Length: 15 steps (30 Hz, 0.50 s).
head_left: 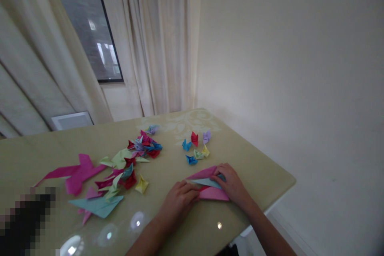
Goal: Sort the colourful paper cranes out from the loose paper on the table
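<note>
Folded pink paper (214, 194) lies on the table near its right-hand edge, with a light blue folded piece (206, 183) and a strip of red along its middle. My left hand (181, 199) grips the left end, its fingers bent together over the paper. At the upper right, my right hand (230, 181) pinches the folds, fingers curled over the blue part. Parts of the paper are hidden under both hands. Just beyond them stand small origami pieces, among them a blue one (191, 160), a red one (195, 139) and a purple one (206, 137).
Left of my hands is a pile of colourful origami (145, 144), with a large magenta folded figure (85, 172), a light blue folded sheet (100, 207) and a yellow piece (142, 184). The glossy table (258, 160) ends at the right, near a white wall (288, 68). A pixelated patch covers the lower left.
</note>
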Available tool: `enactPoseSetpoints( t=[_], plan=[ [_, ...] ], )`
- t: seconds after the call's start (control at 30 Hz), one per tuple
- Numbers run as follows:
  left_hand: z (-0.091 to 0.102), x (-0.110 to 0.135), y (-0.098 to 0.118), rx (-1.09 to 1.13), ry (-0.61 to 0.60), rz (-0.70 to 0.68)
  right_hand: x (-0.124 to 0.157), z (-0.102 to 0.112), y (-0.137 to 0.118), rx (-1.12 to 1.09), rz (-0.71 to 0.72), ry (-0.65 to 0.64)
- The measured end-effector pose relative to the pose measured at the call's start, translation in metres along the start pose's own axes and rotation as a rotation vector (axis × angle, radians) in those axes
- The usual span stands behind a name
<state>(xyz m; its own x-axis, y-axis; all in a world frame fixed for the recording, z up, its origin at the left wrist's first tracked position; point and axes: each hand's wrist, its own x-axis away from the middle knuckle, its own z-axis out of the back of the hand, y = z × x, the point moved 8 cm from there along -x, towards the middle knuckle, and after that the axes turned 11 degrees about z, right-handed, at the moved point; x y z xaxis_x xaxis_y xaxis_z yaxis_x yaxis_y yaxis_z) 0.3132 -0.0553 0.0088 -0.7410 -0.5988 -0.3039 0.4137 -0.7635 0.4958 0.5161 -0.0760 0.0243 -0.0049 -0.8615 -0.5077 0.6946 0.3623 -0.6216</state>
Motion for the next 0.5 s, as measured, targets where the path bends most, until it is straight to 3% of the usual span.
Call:
enactPoseSetpoints(
  t=[0.13,0.23,0.37,0.5],
  plan=[
    [-0.001,-0.002,-0.007,0.033,-0.012,0.086,0.008,0.025,0.009,-0.117,-0.106,0.250],
    [0.002,-0.002,-0.010,0.084,0.008,0.127,0.015,0.032,0.016,-0.232,-0.177,0.322],
    [0.001,-0.001,-0.017,0.155,0.020,0.183,0.018,0.022,0.009,-0.301,-0.164,0.183],
    [-0.002,0.003,-0.037,0.304,0.060,0.366,0.021,0.010,0.000,-0.254,-0.141,0.045]
  ],
)
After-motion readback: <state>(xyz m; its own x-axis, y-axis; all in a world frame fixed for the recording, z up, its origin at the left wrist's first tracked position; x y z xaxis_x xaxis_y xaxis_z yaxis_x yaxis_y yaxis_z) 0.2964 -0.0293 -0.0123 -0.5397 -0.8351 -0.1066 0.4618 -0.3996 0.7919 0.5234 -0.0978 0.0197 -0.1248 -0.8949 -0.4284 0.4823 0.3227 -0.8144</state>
